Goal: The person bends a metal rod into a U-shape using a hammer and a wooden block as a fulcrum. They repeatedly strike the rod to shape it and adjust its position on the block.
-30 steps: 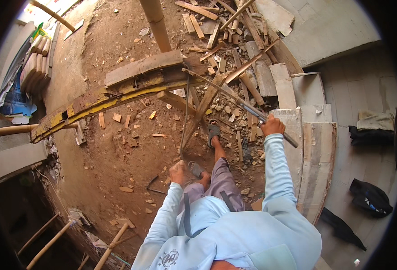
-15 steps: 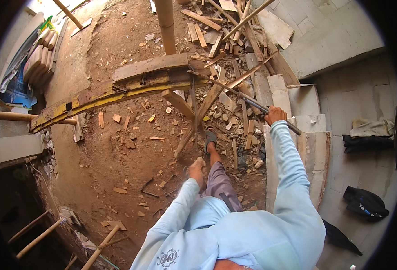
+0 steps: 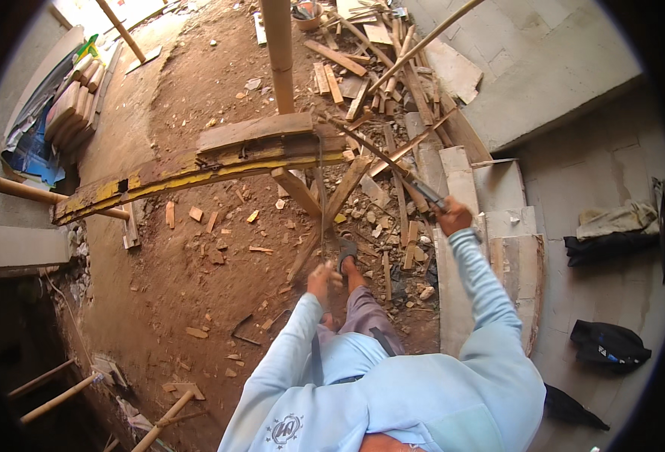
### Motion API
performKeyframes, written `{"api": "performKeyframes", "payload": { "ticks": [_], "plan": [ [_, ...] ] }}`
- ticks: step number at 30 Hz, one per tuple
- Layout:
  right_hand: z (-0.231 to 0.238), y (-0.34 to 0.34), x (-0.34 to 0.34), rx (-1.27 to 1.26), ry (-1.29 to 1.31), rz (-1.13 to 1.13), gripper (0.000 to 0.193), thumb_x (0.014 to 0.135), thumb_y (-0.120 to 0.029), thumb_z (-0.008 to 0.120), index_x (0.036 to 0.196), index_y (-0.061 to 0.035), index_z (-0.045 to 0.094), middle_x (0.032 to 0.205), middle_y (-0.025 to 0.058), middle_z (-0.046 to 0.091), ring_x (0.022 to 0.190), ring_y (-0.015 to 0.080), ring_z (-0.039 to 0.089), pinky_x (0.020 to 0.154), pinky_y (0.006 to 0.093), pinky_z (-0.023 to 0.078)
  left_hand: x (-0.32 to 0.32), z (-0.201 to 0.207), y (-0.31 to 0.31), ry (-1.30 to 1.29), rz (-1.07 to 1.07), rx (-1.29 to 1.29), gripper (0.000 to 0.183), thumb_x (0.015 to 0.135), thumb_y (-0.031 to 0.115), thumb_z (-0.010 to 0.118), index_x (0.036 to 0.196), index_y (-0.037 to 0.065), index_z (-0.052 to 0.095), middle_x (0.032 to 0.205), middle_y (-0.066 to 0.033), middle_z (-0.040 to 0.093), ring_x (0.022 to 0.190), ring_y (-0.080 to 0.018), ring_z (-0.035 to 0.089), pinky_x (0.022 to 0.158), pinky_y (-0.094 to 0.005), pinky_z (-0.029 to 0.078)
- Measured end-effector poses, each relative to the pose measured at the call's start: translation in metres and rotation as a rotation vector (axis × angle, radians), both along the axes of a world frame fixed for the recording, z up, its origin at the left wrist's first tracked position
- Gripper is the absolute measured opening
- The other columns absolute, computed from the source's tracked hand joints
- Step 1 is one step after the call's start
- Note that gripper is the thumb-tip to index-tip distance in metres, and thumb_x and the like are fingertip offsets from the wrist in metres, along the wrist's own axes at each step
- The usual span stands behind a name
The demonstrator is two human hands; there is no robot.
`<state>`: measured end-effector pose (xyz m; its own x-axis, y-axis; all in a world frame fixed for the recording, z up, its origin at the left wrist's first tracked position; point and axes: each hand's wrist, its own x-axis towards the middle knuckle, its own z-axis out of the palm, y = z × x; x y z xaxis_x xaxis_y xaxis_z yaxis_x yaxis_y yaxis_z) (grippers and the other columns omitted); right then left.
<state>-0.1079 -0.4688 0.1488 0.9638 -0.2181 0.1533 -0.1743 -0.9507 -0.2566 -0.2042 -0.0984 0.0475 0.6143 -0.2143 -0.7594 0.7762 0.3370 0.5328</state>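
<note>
My right hand is closed round the grey handle end of a long metal bar. From there the bar slopes up and left toward the right end of a worn wooden beam with yellow edging. A thin rod hangs down at that beam end. My left hand is raised in front of my legs, below the beam. Motion smears its fingers, and I cannot tell whether it holds anything. A short plank lies on top of the beam.
Crossed wooden props support the beam, close to my sandalled foot. Scrap wood and rubble cover the dirt beyond. Pale steps rise along the right. Stacked sacks stand far left, above a dark pit with bamboo poles.
My right hand has shifted slightly down and left with the bar, whose angle has become steeper. My left hand has moved a little left. The whole view has shifted slightly.
</note>
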Motion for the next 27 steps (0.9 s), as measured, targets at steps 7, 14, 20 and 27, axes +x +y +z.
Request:
{"api": "performKeyframes", "payload": {
  "ticks": [7,14,20,27],
  "plan": [
    [-0.013,0.104,-0.111,0.658,0.048,-0.208,0.04,0.083,-0.037,0.075,0.069,-0.005,0.055,0.056,0.0027,0.05,0.053,0.0156,0.049,0.05,0.0354,0.041,0.037,-0.043,-0.039,-0.248,0.157,0.276,0.032,0.098,0.042,0.05,0.106,0.013,0.061,0.068,-0.002,0.059,0.055,-0.0138,0.055,0.048,-0.029,0.043],
    [0.007,0.124,-0.183,0.618,0.032,-0.284,0.044,0.08,-0.038,0.078,0.071,-0.0017,0.056,0.056,0.0026,0.046,0.055,0.0133,0.041,0.051,0.0339,0.037,0.046,-0.091,-0.061,-0.258,0.344,0.142,0.028,0.099,0.039,0.053,0.09,0.013,0.062,0.065,-0.0035,0.058,0.047,-0.0151,0.048,0.046,-0.0352,0.042],
    [0.016,0.142,-0.208,0.656,0.007,-0.202,0.046,0.079,-0.042,0.08,0.074,-0.0001,0.062,0.055,0.0062,0.054,0.052,0.0142,0.047,0.052,0.0339,0.043,0.061,0.054,-0.026,0.055,0.149,0.155,0.031,0.1,0.036,0.051,0.083,0.011,0.058,0.059,0.0011,0.051,0.042,-0.0111,0.042,0.036,-0.0237,0.032],
    [0.062,0.182,-0.231,1.005,0.055,-0.251,0.038,0.085,-0.029,0.078,0.066,-0.0054,0.055,0.056,-0.0016,0.05,0.049,0.0067,0.043,0.045,0.0268,0.036,0.121,0.209,0.028,0.253,0.395,-0.739,0.03,0.104,0.018,0.033,0.082,0.003,0.047,0.056,0.0048,0.038,0.043,-0.0074,0.034,0.036,-0.0218,0.031]
  ]
}}
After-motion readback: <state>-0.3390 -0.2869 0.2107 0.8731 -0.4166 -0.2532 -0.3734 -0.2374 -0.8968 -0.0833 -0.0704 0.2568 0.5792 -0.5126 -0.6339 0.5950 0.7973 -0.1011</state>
